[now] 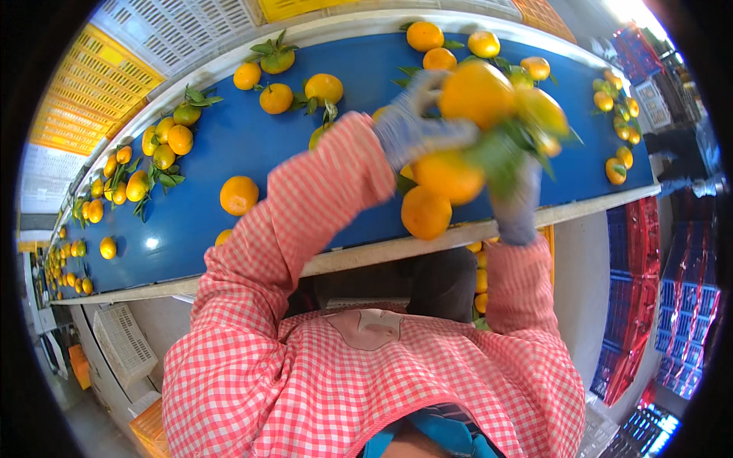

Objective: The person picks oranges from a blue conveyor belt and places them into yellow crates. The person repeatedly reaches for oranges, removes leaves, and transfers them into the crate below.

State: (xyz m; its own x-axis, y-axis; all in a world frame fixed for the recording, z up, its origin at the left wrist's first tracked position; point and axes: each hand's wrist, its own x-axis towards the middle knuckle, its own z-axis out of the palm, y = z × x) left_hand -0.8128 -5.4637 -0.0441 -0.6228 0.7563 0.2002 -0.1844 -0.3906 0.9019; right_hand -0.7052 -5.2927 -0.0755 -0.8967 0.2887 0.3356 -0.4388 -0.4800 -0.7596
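Observation:
My left hand [421, 129], in a pale knit glove, reaches over the blue conveyor belt [355, 172]. Its thumb and fingers curve towards a large raised mandarin [478, 94], whose front hides some fingertips, so I cannot tell if it grips the fruit. Blurred by motion, my gloved right hand [517, 197] holds up a bunch of mandarins [541, 111] with green leaves [504, 151]. The bunch covers most of its fingers. Just under my left hand are more mandarins [426, 212], near the belt's front edge.
Mandarins with leaves [172, 137] lie along the belt's left stretch, others [621, 117] at its right end. A pale rail [389, 249] edges the belt's near side. Yellow crates [91, 91] stand beyond it. Below the rail, a container of mandarins [481, 280] shows beside my right sleeve.

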